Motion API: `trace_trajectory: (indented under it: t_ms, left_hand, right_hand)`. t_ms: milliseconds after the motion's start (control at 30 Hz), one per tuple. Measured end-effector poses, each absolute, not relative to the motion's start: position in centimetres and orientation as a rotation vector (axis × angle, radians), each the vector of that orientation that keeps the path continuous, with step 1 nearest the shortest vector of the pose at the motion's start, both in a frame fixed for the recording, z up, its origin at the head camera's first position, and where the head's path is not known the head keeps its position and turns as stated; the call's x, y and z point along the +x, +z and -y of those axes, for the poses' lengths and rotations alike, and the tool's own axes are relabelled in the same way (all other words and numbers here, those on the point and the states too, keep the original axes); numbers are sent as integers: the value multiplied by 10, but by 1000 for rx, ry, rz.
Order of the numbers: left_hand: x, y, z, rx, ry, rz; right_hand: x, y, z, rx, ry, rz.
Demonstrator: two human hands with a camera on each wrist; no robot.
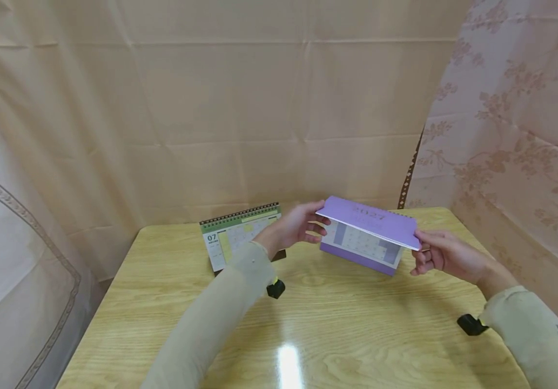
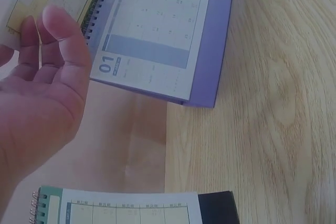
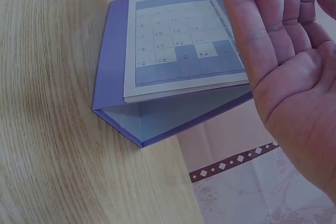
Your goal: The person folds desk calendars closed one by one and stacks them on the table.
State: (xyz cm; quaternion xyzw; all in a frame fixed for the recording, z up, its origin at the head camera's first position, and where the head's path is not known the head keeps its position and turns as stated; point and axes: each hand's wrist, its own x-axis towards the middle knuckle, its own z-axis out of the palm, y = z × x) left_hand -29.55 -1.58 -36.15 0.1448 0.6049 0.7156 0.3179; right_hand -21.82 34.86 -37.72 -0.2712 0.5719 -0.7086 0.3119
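Observation:
A purple desk calendar [image 1: 356, 262] stands on its base at the right of centre, its coil along the far top edge. Its purple cover [image 1: 381, 219], printed 2027, is lifted off the January page [image 2: 157, 24] and tilted toward me. At the cover's left corner my left hand [image 1: 302, 226] pinches the edge, the other fingers curved below. My right hand [image 1: 446, 256] pinches the right corner, thumb uppermost. From the right wrist view, the calendar's hollow triangular stand [image 3: 176, 121] shows beside that palm.
A second desk calendar [image 1: 220, 251], green-topped with page 07, stands to the left, partly behind my left forearm. Both stand toward the back of the wooden table [image 1: 356, 335]. A beige curtain [image 1: 210, 108] hangs behind, and a floral one [image 1: 517, 135] on the right.

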Motion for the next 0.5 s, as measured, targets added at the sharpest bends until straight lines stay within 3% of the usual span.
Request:
trace_trajectory:
  t_ms: [500]
  left_hand:
    - [-295, -369, 23, 378, 1676, -1902]
  right_hand:
    - [-219, -388, -346, -690, -1775, -1487]
